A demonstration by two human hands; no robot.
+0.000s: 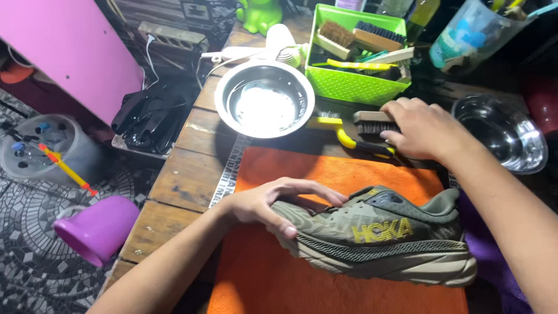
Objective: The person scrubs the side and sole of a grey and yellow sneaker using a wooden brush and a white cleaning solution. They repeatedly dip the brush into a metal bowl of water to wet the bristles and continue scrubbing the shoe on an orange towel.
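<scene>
Now my left hand [264, 203] grips the olive shoe [378, 235] on the orange mat [256, 273]; my right hand [421, 128] closes on the wooden brush [372, 123] at the worktop's far edge, so scrubbing looks next.

Olive-green shoe [378, 235] with yellow lettering, orange mat [302, 279], lime-green basket [349, 84], purple cup [99, 229].

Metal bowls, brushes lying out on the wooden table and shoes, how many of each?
Round shiny metal bowls: 2, one with water, one by the right wrist
Wooden-backed bristle brush under the right hand: 1
Olive-green running shoe gripped by the left hand: 1
Total: 4
More brushes sit in the green basket, uncounted.
</scene>
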